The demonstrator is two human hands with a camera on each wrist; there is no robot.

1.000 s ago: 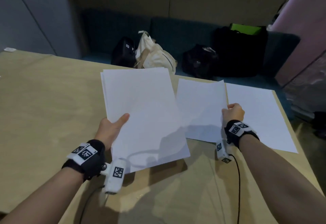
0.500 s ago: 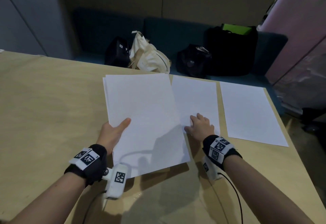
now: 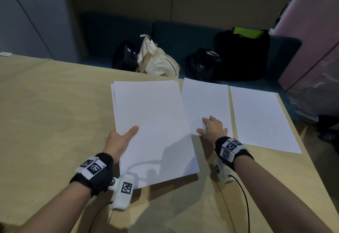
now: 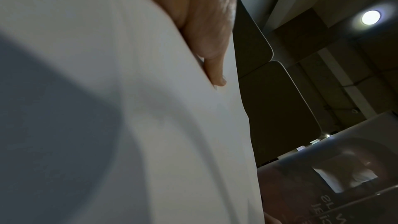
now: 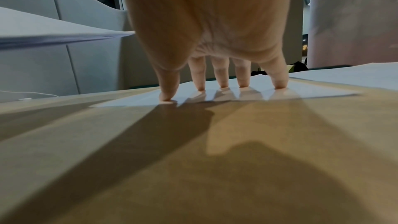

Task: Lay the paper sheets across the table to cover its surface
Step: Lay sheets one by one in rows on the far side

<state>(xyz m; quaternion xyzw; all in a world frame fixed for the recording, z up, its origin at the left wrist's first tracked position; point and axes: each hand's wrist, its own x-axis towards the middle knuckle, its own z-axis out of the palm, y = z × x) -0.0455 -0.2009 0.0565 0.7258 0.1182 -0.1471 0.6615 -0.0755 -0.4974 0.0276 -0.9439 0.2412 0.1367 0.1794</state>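
My left hand (image 3: 122,140) grips a stack of white paper sheets (image 3: 154,128) by its left edge, thumb on top, holding it above the wooden table (image 3: 45,113). The left wrist view shows the thumb (image 4: 215,67) pressed on the stack (image 4: 129,108). A single sheet (image 3: 205,102) lies flat on the table to the right of the stack. My right hand (image 3: 211,128) rests on that sheet's near edge with straight, spread fingers; the fingertips (image 5: 223,84) touch the sheet (image 5: 215,94). Another sheet (image 3: 260,117) lies flat at the far right, near the table corner.
Beyond the table's far edge, a blue bench carries black bags (image 3: 201,66), a cream tote bag (image 3: 157,60) and a large black bag with a green top (image 3: 242,53). The table's right edge (image 3: 300,150) runs close beside the rightmost sheet. Bare wood spreads to the left.
My right hand let go of the single sheet it held by the edge, and now lies flat on it with fingers spread. The sheet has settled onto the table. The left hand still holds the stack.
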